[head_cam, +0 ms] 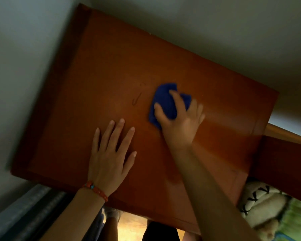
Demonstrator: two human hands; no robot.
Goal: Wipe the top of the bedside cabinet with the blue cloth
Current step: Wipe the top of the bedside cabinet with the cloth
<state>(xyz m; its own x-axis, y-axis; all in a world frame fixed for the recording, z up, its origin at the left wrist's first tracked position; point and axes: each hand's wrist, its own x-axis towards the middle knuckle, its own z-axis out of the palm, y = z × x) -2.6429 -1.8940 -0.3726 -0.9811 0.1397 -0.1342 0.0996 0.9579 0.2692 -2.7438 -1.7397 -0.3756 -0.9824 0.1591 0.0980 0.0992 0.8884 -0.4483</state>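
Note:
The bedside cabinet's reddish-brown wooden top (111, 70) fills most of the view. A bunched blue cloth (164, 101) lies near its middle. My right hand (179, 119) grips the cloth, fingers curled over it and pressing it onto the wood. My left hand (111, 153) rests flat on the top with straight, spread fingers, to the left of the cloth and nearer to me. A red bead bracelet (96, 189) circles my left wrist. Faint marks (136, 100) show on the wood just left of the cloth.
Pale walls (16, 66) border the cabinet at the left and back. A wooden bed frame (285, 153) adjoins it on the right, with a light pillow and green bedding (268, 206) below. A curtain-like fabric (24, 214) hangs at lower left.

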